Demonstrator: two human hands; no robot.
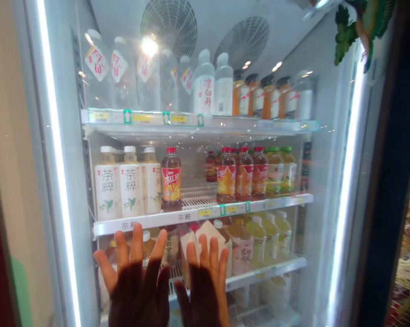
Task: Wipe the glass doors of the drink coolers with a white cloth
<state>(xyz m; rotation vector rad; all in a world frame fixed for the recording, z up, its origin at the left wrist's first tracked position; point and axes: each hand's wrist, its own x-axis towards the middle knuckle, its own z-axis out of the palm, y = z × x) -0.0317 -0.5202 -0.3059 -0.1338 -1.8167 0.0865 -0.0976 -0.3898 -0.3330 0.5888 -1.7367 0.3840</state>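
Note:
My left hand [136,281] is raised at the lower left of the view, fingers spread and holding nothing. Beside it, my right hand [205,281] is lifted with its fingers apart, also holding nothing. Both are in front of a lit drinks fridge whose middle shelf edge [205,212] runs just above the fingertips. Whether either hand touches the fridge door, I cannot tell. White tea bottles [108,188] stand above my left hand. A red-capped iced tea bottle [171,181] is next to them. A carton [209,231] on the lower shelf is partly hidden by my right fingers.
Water bottles [205,86] and amber bottles [271,100] line the top shelf, below two round fan grilles [169,25]. More red-capped bottles [244,175] stand right of centre. Bright light strips [56,136] edge the fridge. A green bird-like decoration [368,22] hangs at top right.

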